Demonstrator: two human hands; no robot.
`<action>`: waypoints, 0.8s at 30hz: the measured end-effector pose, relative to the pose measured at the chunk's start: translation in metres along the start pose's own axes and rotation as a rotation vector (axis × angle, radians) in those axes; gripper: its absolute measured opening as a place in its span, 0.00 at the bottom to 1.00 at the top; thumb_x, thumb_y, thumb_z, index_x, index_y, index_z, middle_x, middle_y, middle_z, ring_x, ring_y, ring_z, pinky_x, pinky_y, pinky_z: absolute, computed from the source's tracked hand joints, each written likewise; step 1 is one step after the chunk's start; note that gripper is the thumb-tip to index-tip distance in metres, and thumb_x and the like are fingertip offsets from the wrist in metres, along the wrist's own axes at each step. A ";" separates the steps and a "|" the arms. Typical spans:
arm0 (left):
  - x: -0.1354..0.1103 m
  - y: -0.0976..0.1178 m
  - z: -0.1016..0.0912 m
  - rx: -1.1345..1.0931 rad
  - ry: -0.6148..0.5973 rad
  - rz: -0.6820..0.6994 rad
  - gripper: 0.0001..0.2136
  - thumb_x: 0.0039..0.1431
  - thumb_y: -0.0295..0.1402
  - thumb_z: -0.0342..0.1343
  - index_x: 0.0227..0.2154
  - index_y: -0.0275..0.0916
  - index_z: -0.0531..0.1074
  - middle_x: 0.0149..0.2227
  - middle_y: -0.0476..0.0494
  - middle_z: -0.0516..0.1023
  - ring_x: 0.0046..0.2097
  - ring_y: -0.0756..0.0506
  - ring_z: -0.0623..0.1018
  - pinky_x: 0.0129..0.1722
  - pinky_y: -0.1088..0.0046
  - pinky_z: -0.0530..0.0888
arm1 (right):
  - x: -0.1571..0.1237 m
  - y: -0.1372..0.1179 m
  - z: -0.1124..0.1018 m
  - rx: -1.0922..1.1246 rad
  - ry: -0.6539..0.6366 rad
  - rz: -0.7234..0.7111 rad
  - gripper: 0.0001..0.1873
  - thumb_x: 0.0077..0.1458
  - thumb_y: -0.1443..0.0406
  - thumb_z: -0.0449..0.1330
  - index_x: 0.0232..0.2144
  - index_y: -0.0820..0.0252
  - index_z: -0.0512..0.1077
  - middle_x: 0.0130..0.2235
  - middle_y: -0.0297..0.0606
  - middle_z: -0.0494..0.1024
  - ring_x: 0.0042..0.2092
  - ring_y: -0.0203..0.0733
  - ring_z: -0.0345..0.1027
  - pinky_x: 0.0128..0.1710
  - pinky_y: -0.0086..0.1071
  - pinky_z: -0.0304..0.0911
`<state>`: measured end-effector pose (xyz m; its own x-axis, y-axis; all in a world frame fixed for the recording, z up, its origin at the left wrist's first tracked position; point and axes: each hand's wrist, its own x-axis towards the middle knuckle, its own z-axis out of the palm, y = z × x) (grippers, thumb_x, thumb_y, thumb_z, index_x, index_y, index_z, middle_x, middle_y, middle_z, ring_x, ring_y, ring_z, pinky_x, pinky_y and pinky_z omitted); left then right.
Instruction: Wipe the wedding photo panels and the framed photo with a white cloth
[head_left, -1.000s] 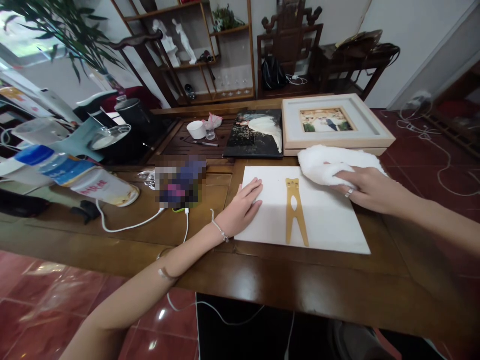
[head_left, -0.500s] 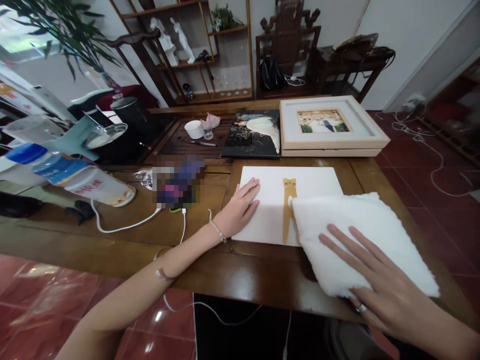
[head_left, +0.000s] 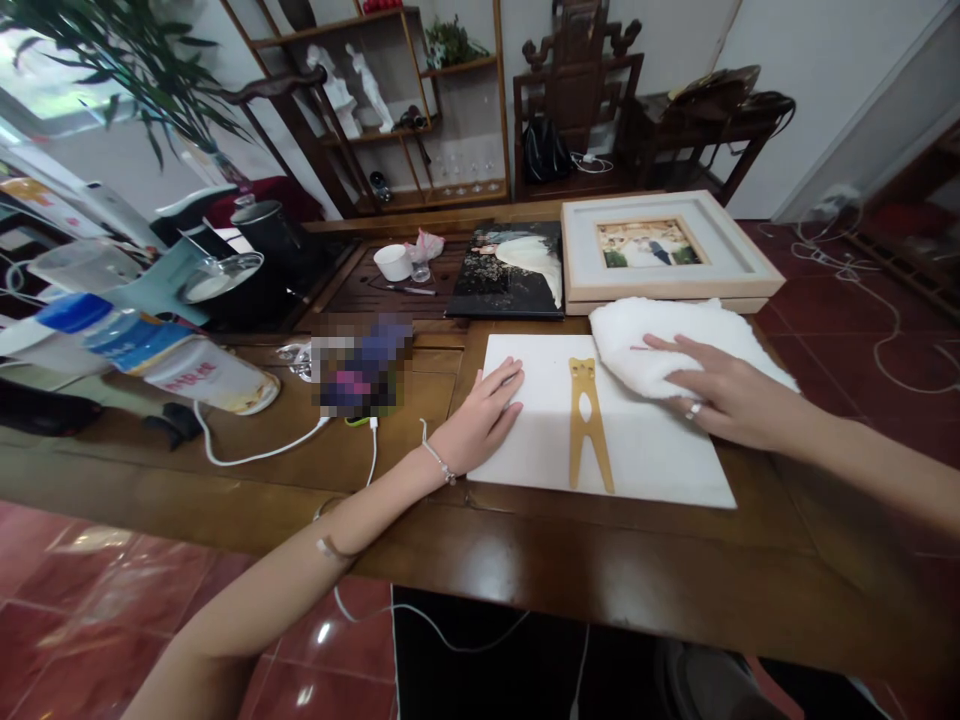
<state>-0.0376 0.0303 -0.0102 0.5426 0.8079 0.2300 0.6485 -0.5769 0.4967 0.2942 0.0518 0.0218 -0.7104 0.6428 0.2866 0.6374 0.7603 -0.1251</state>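
Cloth (head_left: 690, 320) lies under my right hand (head_left: 739, 395), over the far right corner of the white board (head_left: 637, 450); its right end runs past the board. Its left end sits just beside the head of the yellow piece (head_left: 585, 430), and its far edge overlaps the frame (head_left: 667, 285) in my view, so I cannot tell whether the two touch.

Right hand: fingers parted and partly bent, tips bearing on the cloth from above. Whether the thumb pinches a fold underneath, I cannot tell.

Left hand (head_left: 484, 420): laid flat, fingers straight and nearly together, palm side down on the board's left edge. Nothing is gripped.

Handling, by my judgement. The cloth should be light, soft and limp, with a fluffy pile; it will sag at any unsupported end and may catch on edges. Take hold at the middle of the near edge, where my fingers rest, with a gathered fold for control.

The board looks thin, stiff and light. It could slide on the glossy table (head_left: 525, 550); hold it down flat at the left margin, or lift it by opposite edges.

The yellow piece lies flat on the board, two legs toward me. It appears thin and rigid, loose enough to be dragged by the cloth. Take it by the head or across the slotted waist; the slender legs are likely its weakest part.
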 end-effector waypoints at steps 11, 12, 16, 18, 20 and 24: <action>0.000 0.001 0.002 -0.004 0.022 -0.005 0.20 0.65 0.32 0.41 0.59 0.36 0.57 0.62 0.31 0.58 0.65 0.38 0.54 0.62 0.47 0.53 | -0.036 -0.078 0.010 -0.090 0.075 -0.031 0.05 0.49 0.71 0.54 0.27 0.62 0.70 0.62 0.50 0.57 0.64 0.60 0.43 0.59 0.60 0.50; 0.000 0.001 0.002 -0.001 0.022 -0.005 0.19 0.65 0.31 0.41 0.59 0.36 0.57 0.62 0.32 0.58 0.65 0.39 0.54 0.62 0.47 0.53 | -0.044 -0.094 0.010 -0.083 0.085 -0.016 0.05 0.47 0.72 0.55 0.23 0.61 0.68 0.63 0.49 0.55 0.64 0.62 0.44 0.58 0.61 0.51; 0.000 0.000 0.002 0.003 0.022 -0.011 0.19 0.65 0.31 0.42 0.58 0.36 0.57 0.62 0.32 0.58 0.65 0.38 0.54 0.62 0.47 0.53 | -0.068 -0.138 0.007 -0.037 0.084 -0.039 0.10 0.41 0.70 0.56 0.14 0.55 0.61 0.64 0.29 0.53 0.62 0.64 0.47 0.57 0.62 0.54; 0.000 0.000 0.002 0.002 0.020 -0.006 0.19 0.65 0.31 0.42 0.58 0.36 0.57 0.62 0.32 0.58 0.65 0.38 0.54 0.62 0.47 0.53 | -0.070 -0.140 0.006 -0.028 0.087 -0.047 0.11 0.40 0.70 0.56 0.13 0.54 0.60 0.63 0.25 0.55 0.62 0.63 0.49 0.56 0.63 0.57; 0.000 0.000 0.001 0.005 0.013 0.000 0.19 0.65 0.30 0.42 0.58 0.36 0.57 0.62 0.32 0.58 0.65 0.38 0.54 0.62 0.47 0.53 | -0.067 -0.130 0.005 -0.020 0.079 -0.083 0.08 0.42 0.68 0.56 0.15 0.53 0.62 0.64 0.28 0.54 0.62 0.62 0.49 0.55 0.63 0.58; 0.000 0.001 0.000 0.011 0.004 0.001 0.19 0.65 0.30 0.41 0.59 0.35 0.57 0.62 0.32 0.57 0.65 0.39 0.54 0.62 0.47 0.52 | -0.048 -0.088 0.003 0.001 0.059 -0.113 0.05 0.47 0.70 0.54 0.25 0.57 0.69 0.64 0.42 0.54 0.63 0.58 0.47 0.57 0.60 0.54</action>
<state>-0.0373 0.0296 -0.0101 0.5413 0.8078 0.2335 0.6536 -0.5789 0.4875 0.2715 -0.0453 0.0161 -0.7586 0.5467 0.3545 0.5542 0.8275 -0.0902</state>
